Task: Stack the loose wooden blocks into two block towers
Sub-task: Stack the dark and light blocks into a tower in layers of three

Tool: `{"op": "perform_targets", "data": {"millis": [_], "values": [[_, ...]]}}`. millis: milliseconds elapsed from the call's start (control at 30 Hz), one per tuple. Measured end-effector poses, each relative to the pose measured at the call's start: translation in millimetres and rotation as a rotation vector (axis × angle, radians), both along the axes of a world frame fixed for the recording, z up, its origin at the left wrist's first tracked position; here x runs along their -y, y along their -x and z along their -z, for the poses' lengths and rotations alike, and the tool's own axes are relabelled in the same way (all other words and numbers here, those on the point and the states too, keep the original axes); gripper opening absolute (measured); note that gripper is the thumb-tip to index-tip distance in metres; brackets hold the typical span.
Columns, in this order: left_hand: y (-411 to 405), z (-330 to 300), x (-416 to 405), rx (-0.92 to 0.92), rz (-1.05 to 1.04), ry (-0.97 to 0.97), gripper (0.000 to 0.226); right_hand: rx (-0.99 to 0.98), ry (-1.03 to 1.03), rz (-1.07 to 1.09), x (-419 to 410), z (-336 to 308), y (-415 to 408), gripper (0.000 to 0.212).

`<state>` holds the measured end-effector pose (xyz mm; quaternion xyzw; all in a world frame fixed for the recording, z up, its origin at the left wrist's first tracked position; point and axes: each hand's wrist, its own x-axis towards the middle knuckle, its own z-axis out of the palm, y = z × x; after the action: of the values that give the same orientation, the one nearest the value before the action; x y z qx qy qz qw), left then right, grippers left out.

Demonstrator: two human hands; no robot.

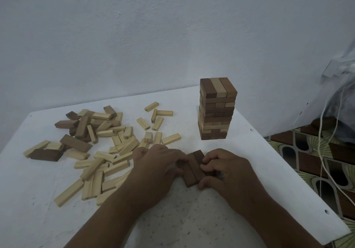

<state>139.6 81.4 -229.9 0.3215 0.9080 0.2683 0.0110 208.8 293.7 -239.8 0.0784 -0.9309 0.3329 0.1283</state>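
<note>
White table (192, 219) against pale wall (134, 27); both hands' (157, 163) fingers curled around dark blocks (196, 166).

Dim, flat bluish light, soft faint shadows, no glare, slight softness, wide-angle bending at edges

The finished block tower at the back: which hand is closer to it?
The right hand. It lies in front of the tower, slightly left of it; the left hand sits further left, by the loose blocks.

Single head-worn wide-angle view, looking forward and down from above the near edge of a white table (192, 219), close over both hands at the bottom centre, facing a pale wall (153, 36) behind, patterned floor (307, 151) at right
</note>
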Motion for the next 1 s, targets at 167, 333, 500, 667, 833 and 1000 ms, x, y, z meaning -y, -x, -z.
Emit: {"op": "perform_targets", "data": {"millis": [167,333,500,667,833,1000], "values": [[0,-1,-1,0.012,-0.003,-0.004,0.036,-0.023,0.012,-0.011,0,0,-1,0.025],[-1,-1,0,-0.011,-0.007,-0.002,0.034,-0.041,0.012,-0.012,1,-1,-2,0.032],[-4,-5,-2,-0.032,-0.011,-0.007,0.031,-0.065,0.043,-0.022,4,-4,-6,0.045],[-2,-3,0,-0.009,0.008,-0.027,0.032,-0.084,-0.015,0.028,15,-4,-7,0.055],[-3,-8,-1,-0.046,0.002,0.039,0.034,-0.110,-0.019,0.048,21,-3,-6,0.035],[-6,-11,2,-0.058,0.035,0.016,0.025,-0.046,0.032,0.038,20,-6,-10,0.046]]}}
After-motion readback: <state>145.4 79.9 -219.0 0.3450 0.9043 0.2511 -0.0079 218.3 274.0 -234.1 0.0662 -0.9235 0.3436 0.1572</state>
